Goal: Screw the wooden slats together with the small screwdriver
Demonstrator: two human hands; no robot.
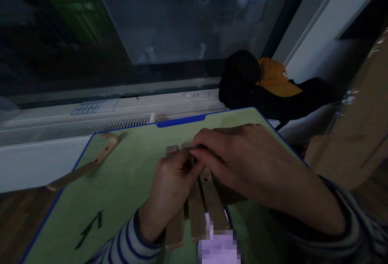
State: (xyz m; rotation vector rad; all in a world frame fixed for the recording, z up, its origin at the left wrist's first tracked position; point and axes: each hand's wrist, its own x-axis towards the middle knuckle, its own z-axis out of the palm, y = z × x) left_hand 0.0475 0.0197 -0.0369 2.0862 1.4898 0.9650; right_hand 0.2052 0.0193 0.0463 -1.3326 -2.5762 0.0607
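Several narrow wooden slats (197, 211) lie side by side on a pale green board, their near ends toward me. The rightmost one has a small dark hole. Over their far part, my left hand (171, 189) is closed, thumb and index finger pinched together. My right hand (242, 159) reaches in from the right, its thumb and fingers pinched against the left fingertips. Whatever sits between the fingertips is hidden, apart from a small dark spot. A curved wooden piece with holes (103, 155) rests at the board's left edge.
The green board (133, 171) has a blue rim. Thin black pieces (89, 229) lie on its left. A pixelated bright screen (218, 248) is nearest me. Beyond are a radiator (100, 125), a window, dark clothing and an orange cap (277, 76); cardboard (360, 106) stands right.
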